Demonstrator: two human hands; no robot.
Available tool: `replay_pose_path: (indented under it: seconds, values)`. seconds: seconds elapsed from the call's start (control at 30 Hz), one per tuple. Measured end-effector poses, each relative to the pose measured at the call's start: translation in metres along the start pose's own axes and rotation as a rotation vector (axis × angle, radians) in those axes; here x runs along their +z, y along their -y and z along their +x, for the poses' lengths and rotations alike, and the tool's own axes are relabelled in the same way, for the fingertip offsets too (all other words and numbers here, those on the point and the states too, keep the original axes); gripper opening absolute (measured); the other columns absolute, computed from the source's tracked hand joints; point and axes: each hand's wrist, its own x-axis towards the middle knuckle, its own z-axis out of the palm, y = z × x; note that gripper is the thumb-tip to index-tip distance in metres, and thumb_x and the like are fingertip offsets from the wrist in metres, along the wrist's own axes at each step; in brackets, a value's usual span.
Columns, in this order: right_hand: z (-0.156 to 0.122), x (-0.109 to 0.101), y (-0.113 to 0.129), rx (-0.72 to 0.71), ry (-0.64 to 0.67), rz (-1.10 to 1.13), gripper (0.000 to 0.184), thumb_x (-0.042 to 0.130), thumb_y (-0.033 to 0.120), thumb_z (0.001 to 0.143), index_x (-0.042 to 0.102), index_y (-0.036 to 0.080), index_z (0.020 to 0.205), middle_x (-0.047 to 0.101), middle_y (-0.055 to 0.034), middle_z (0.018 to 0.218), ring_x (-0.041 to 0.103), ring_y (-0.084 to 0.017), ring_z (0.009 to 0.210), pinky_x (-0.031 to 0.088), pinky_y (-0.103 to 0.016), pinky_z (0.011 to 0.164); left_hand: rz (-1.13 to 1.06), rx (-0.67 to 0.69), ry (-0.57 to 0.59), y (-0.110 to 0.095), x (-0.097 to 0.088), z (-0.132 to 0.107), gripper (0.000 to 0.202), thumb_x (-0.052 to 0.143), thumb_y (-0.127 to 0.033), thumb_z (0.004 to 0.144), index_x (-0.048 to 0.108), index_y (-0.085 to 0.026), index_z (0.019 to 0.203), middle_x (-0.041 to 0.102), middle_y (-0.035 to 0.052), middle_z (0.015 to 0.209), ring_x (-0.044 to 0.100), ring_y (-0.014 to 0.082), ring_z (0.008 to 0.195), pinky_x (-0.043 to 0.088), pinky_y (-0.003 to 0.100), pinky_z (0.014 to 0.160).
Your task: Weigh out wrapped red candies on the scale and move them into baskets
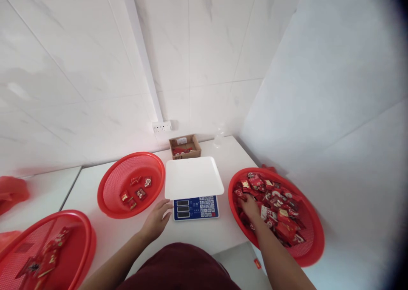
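My right hand [250,207] reaches into the right red basket [310,251], which is heaped with small red packets [277,198]. Its fingers are closed on a red packet [242,197] at the heap's left side, with the fingertips partly hidden. My left hand [157,218] holds nothing, its fingers stretched out and apart beside the left edge of a scale [196,208]. The scale has a blue keypad panel with dark displays. On top of it sits a bare white weighing tray [194,177].
Left of the scale, a red basket [110,188] holds several packets. Another red basket [86,234] with packets stands at the lower left. A cardboard box [186,154] with red packets sits behind the tray, below a wall socket [162,126]. A wall borders the table's right side.
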Motion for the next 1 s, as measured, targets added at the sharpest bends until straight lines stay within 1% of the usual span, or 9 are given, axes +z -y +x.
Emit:
replay_pose_path:
  seconds: [0.1, 0.2, 0.4, 0.53, 0.63, 0.7, 0.83, 0.93, 1.0]
  values:
    - [-0.002, -0.014, 0.001, 0.041, -0.055, 0.177, 0.035, 0.054, 0.038, 0.072, 0.062, 0.017, 0.099, 0.071, -0.0088, 0.084, 0.067, -0.023, 0.083, 0.050, -0.033, 0.076, -0.005, 0.022, 0.001, 0.001, 0.002, 0.001, 0.022, 0.052, -0.021, 0.083, 0.067, -0.024, 0.099, 0.062, 0.0090, 0.119, 0.057, 0.0239, 0.115, 0.045, 0.041, 0.101]
    - [-0.010, -0.029, 0.005, 0.086, -0.099, 0.362, 0.038, 0.056, 0.046, 0.069, 0.060, 0.020, 0.096, 0.071, -0.0095, 0.092, 0.066, -0.023, 0.086, 0.052, -0.033, 0.076, -0.009, 0.052, 0.007, 0.001, 0.005, 0.003, 0.022, 0.051, -0.022, 0.083, 0.067, -0.024, 0.099, 0.062, 0.0091, 0.120, 0.057, 0.0233, 0.115, 0.045, 0.040, 0.100]
    - [-0.037, -0.037, 0.034, 0.073, 0.051, 0.641, 0.036, 0.061, 0.053, 0.068, 0.057, 0.027, 0.092, 0.070, -0.0013, 0.079, 0.065, -0.017, 0.066, 0.054, -0.030, 0.060, -0.028, 0.055, 0.032, -0.009, 0.011, 0.005, 0.024, 0.051, -0.023, 0.084, 0.066, -0.024, 0.103, 0.063, 0.0082, 0.118, 0.059, 0.0215, 0.112, 0.046, 0.039, 0.099]
    - [-0.051, -0.013, 0.082, -0.018, 0.220, 0.713, 0.036, 0.067, 0.049, 0.065, 0.060, 0.024, 0.091, 0.069, -0.0007, 0.074, 0.062, -0.014, 0.060, 0.049, -0.025, 0.051, -0.049, 0.062, 0.057, -0.018, 0.013, 0.006, 0.025, 0.052, -0.020, 0.083, 0.066, -0.024, 0.103, 0.063, 0.0075, 0.117, 0.059, 0.0198, 0.110, 0.046, 0.037, 0.099]
    - [-0.055, 0.015, 0.121, -0.120, 0.356, 0.718, 0.044, 0.071, 0.044, 0.063, 0.062, 0.023, 0.100, 0.070, -0.0021, 0.083, 0.064, -0.014, 0.067, 0.050, -0.024, 0.056, -0.053, 0.062, 0.071, -0.021, 0.013, 0.005, 0.025, 0.052, -0.018, 0.082, 0.065, -0.023, 0.103, 0.063, 0.0075, 0.118, 0.058, 0.0191, 0.111, 0.045, 0.037, 0.100]
    - [-0.054, 0.033, 0.139, -0.152, 0.386, 0.689, 0.050, 0.073, 0.042, 0.061, 0.062, 0.023, 0.106, 0.070, -0.0021, 0.083, 0.064, -0.014, 0.069, 0.050, -0.024, 0.059, -0.064, 0.055, 0.071, -0.022, 0.011, 0.002, 0.026, 0.053, -0.018, 0.081, 0.066, -0.023, 0.103, 0.063, 0.0073, 0.117, 0.057, 0.0191, 0.112, 0.044, 0.037, 0.101]
    - [-0.052, 0.054, 0.148, -0.126, 0.346, 0.624, 0.044, 0.071, 0.043, 0.062, 0.064, 0.022, 0.100, 0.067, -0.0003, 0.069, 0.060, -0.013, 0.061, 0.046, -0.024, 0.055, -0.175, -0.018, 0.021, -0.019, 0.000, -0.008, 0.023, 0.056, -0.019, 0.080, 0.067, -0.023, 0.100, 0.063, 0.0072, 0.118, 0.056, 0.0207, 0.112, 0.042, 0.039, 0.102]
    - [-0.061, 0.061, 0.148, -0.111, 0.346, 0.629, 0.038, 0.066, 0.049, 0.065, 0.064, 0.020, 0.090, 0.065, -0.0009, 0.066, 0.058, -0.013, 0.059, 0.044, -0.025, 0.053, -0.375, -0.198, 0.013, -0.022, -0.009, -0.013, 0.018, 0.061, -0.024, 0.079, 0.067, -0.022, 0.096, 0.065, 0.0084, 0.109, 0.058, 0.0222, 0.106, 0.043, 0.039, 0.099]
    - [-0.078, 0.066, 0.154, -0.116, 0.376, 0.644, 0.040, 0.062, 0.054, 0.067, 0.064, 0.019, 0.085, 0.064, -0.0013, 0.065, 0.057, -0.013, 0.057, 0.043, -0.025, 0.051, -0.604, -0.353, 0.062, -0.030, -0.011, -0.012, 0.024, 0.066, -0.030, 0.077, 0.065, -0.020, 0.099, 0.065, 0.0099, 0.107, 0.059, 0.0228, 0.103, 0.045, 0.039, 0.094]
